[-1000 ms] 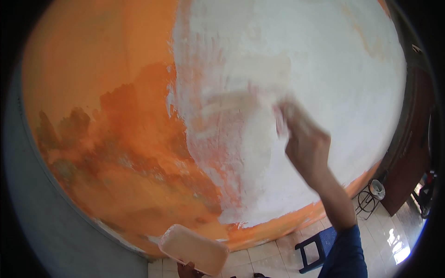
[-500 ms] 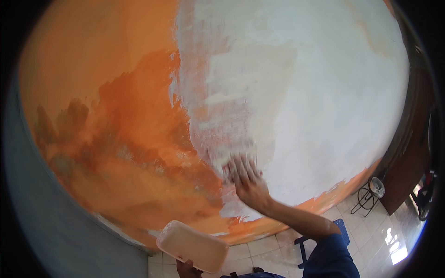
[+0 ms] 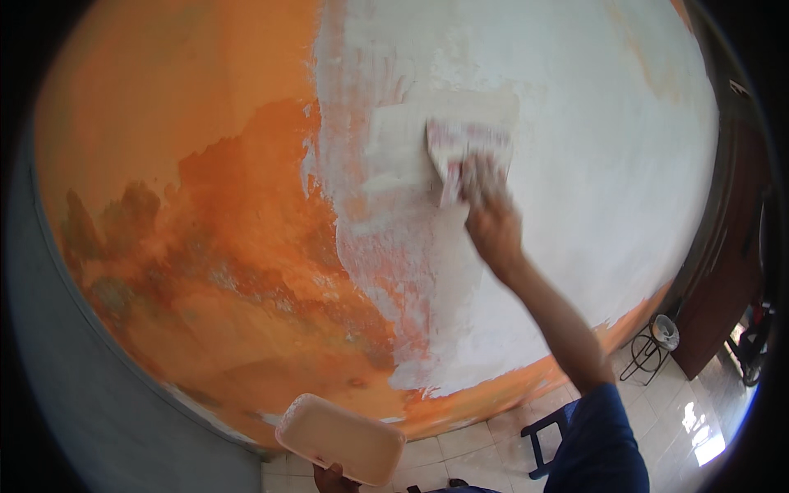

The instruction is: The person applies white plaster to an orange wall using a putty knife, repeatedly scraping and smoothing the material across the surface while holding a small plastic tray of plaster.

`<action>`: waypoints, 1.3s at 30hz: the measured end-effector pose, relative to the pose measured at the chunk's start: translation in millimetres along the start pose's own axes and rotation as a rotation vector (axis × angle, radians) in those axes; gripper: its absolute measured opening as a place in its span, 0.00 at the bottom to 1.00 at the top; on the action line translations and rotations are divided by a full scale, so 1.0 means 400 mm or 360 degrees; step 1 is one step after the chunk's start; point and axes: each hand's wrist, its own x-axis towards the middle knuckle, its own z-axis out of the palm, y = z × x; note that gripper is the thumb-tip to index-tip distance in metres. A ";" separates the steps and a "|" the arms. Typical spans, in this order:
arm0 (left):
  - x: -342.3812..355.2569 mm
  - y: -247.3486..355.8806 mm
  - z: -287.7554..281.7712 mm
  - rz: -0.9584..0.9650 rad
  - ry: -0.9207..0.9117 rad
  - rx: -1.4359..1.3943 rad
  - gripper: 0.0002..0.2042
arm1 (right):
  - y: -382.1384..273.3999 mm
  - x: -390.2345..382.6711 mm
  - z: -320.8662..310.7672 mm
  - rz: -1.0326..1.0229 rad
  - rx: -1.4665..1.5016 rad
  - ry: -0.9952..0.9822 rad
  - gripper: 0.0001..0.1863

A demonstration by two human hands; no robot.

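Observation:
My right hand (image 3: 491,212) is closed round a wide, smeared putty knife (image 3: 467,146), its flat blade laid against the white-coated part of the wall (image 3: 575,205). Motion blurs the fingers a little. Low in the view, my left hand (image 3: 335,479) grips the edge of a shallow, pale rectangular tray (image 3: 341,440), held tilted below the wall. Left of the white coat the wall is bare orange paint (image 3: 246,181) with darker, stained patches. Thin streaky coating with reddish orange showing through runs along the ragged border between the two.
A blue plastic stool (image 3: 546,440) stands on the tiled floor (image 3: 468,444) beside my right arm. Farther right are a round-topped metal stand with a white container (image 3: 664,330) and a dark brown panel (image 3: 723,287). A grey wall (image 3: 123,386) borders the left side.
My right hand has moved up and slightly right across the wall, and the knife's blade now shows. The left hand and tray have stayed nearly still.

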 end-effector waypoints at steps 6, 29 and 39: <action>-0.001 -0.004 -0.007 -0.0118 0.0108 0.0123 0.31 | -0.225 -0.564 -0.039 0.0045 0.0475 -0.0767 0.28; -0.002 0.000 -0.002 -0.0090 0.0099 0.0086 0.32 | -0.191 -0.266 -0.039 -0.0146 0.0326 -0.0580 0.26; -0.014 0.015 -0.014 -0.0073 0.0024 0.0220 0.31 | -0.121 0.053 -0.189 -0.0063 0.0257 0.0109 0.23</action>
